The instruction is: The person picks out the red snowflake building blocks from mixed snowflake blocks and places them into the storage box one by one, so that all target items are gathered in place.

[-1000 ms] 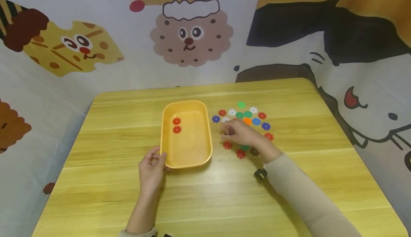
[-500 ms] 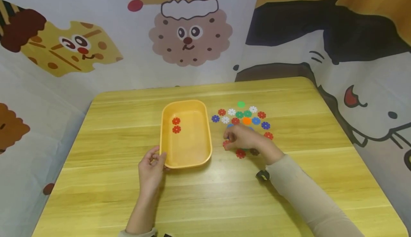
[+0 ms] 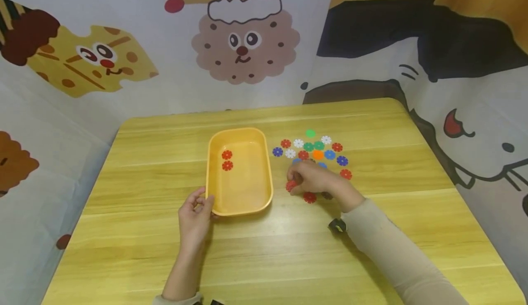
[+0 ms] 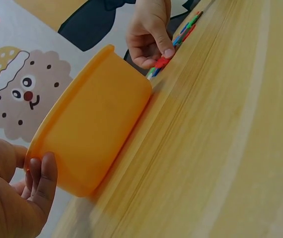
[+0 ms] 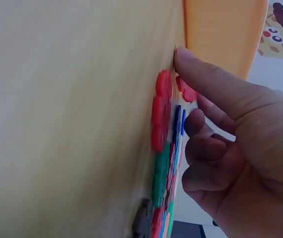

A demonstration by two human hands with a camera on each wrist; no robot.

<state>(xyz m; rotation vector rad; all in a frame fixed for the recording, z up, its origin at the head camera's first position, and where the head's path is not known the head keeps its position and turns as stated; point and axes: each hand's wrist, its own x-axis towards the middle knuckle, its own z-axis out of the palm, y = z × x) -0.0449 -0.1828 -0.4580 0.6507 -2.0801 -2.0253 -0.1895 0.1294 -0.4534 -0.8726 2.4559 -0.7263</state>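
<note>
A yellow plastic tray [image 3: 241, 199] stands on the table, with two red snowflake discs [image 3: 227, 160] inside near its left wall. My left hand [image 3: 195, 213] holds the tray's near left corner, thumb over the rim; the left wrist view shows its fingers against the outer wall. To the right of the tray, my right hand [image 3: 311, 176] pinches a red snowflake disc [image 3: 290, 185] between thumb and index finger, low over the table. The other fingers of that hand [image 5: 260, 144] are curled, and the hand hides part of the discs under it.
Several loose discs in white, blue, green, orange and red lie spread around the right hand, among them a green disc [image 3: 310, 133] and a red disc [image 3: 310, 197]. A cartoon-printed cloth [image 3: 165, 43] hangs behind the wooden table [image 3: 136, 167].
My right hand has come down toward the near side and taken hold of a red snowflake disc. The left hand stays on the tray, which has not moved.
</note>
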